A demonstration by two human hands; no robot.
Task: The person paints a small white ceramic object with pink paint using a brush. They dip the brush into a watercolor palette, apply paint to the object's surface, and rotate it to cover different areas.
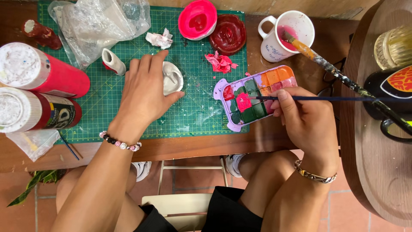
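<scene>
My left hand [143,92] rests on the green cutting mat [197,116], fingers and thumb around a small white plaster figure [172,78]. My right hand [307,118] grips a thin dark paintbrush [317,98] held level, its tip in the pink well of a lilac paint palette [251,98] with red, green, orange and pink wells. The palette lies on the mat's right edge.
Two red-and-white paint bottles [40,92] lie at left beside a crumpled clear bag [101,23]. A pink mould [198,19] and dark red cast [228,33] sit at the back, near a white mug [285,36] holding a brush. A round wooden table [373,150] stands right.
</scene>
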